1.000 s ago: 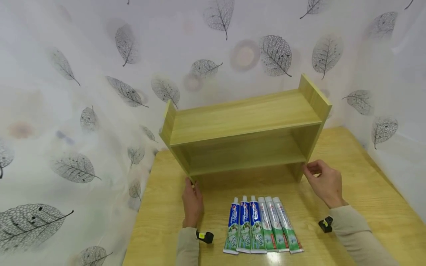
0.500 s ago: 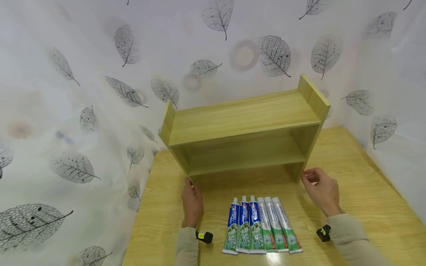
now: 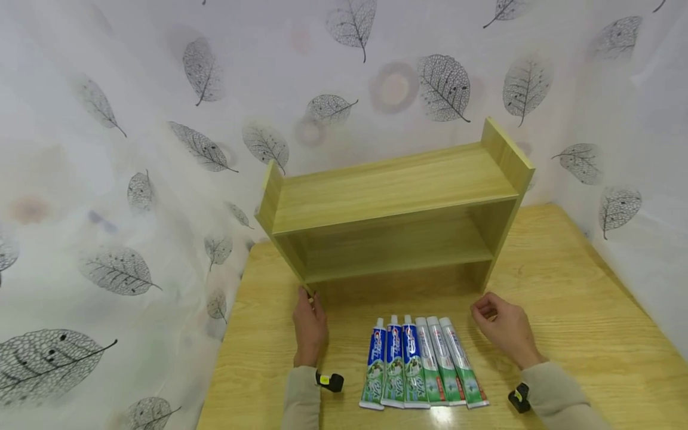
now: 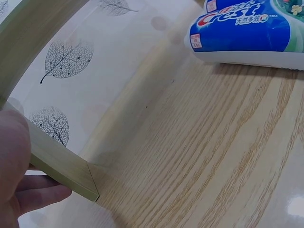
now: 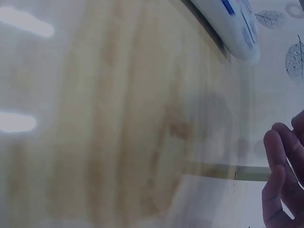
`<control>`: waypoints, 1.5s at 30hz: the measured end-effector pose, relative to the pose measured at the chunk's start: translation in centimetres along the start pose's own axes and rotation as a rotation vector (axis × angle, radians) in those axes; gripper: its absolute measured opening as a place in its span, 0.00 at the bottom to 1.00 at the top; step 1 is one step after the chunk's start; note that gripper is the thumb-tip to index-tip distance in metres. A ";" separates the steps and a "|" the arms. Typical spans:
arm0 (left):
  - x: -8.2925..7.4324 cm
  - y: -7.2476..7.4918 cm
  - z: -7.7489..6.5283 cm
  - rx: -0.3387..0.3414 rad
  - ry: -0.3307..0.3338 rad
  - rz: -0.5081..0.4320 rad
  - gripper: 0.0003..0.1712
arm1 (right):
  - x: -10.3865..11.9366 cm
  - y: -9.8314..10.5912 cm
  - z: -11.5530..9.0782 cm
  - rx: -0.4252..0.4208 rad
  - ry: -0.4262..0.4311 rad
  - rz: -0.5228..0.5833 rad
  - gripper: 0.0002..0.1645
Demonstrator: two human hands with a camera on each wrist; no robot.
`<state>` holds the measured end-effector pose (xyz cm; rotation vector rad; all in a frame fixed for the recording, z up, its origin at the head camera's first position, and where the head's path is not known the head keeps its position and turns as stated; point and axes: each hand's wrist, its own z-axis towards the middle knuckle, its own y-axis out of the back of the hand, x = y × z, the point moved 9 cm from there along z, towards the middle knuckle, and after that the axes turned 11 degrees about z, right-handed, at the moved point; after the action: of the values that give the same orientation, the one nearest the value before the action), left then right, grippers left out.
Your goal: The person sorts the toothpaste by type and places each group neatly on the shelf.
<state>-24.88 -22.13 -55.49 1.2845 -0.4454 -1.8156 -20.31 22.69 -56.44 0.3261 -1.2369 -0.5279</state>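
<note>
A small light-wood shelf (image 3: 398,188) stands at the back of the table, turned a little to one side. My left hand (image 3: 310,327) pinches the lower end of its left side panel (image 4: 61,173), thumb on one face and fingers on the other. Away from the right side panel, my right hand (image 3: 504,327) hovers over the table with loosely bent fingers, holding nothing. Between the hands, several toothpaste tubes lie side by side, caps towards the shelf. On the left are blue-and-green Crest tubes (image 3: 394,364); on the right are white-and-green tubes (image 3: 445,361).
The wood-grain table (image 3: 580,334) runs back to walls with a leaf print (image 3: 333,54). Its right side meets another wall. A dark wrist camera (image 3: 519,397) sits on the right wrist, a second camera (image 3: 331,382) on the left.
My right hand has let go of the shelf's right side panel and moved down and left, nearer the tubes. The left hand keeps its hold; shelf and tubes have not moved.
</note>
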 end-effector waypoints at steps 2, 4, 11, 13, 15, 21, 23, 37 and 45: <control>0.0 0.0 0.0 0.004 -0.002 0.005 0.08 | 0.0 -0.7 -0.6 0.049 -0.010 0.002 0.08; 0.1 -0.1 0.0 0.007 0.001 0.005 0.08 | 0.2 -1.4 -1.2 0.097 -0.014 0.011 0.09; 0.2 0.0 -0.1 0.006 0.011 0.001 0.09 | 1.7 -3.4 -2.6 0.226 0.057 0.055 0.13; 0.1 -0.1 -0.1 0.004 0.004 0.009 0.09 | 1.5 -3.9 -3.0 0.254 0.041 0.041 0.13; 0.1 -0.1 0.0 0.007 0.003 0.014 0.08 | 1.1 -4.3 -3.3 0.273 0.019 0.032 0.14; 0.1 -0.1 -0.1 0.000 0.002 0.022 0.07 | 1.0 -4.4 -3.8 0.288 0.006 0.012 0.17; 0.1 -0.1 -0.1 -0.009 -0.006 0.031 0.06 | 0.9 -4.5 -3.9 0.306 0.001 0.002 0.19; 0.0 0.0 -0.2 -0.014 -0.007 0.028 0.06 | 0.9 -5.0 -5.2 0.378 -0.011 0.049 0.28; 0.6 -0.6 -0.2 -0.066 -0.067 -0.014 0.09 | 0.5 -4.6 -4.5 0.254 -0.068 0.057 0.19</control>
<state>-25.06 -22.25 -56.36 1.1876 -0.4105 -1.8735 -16.85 18.38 -59.72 0.4885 -1.3787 -0.3344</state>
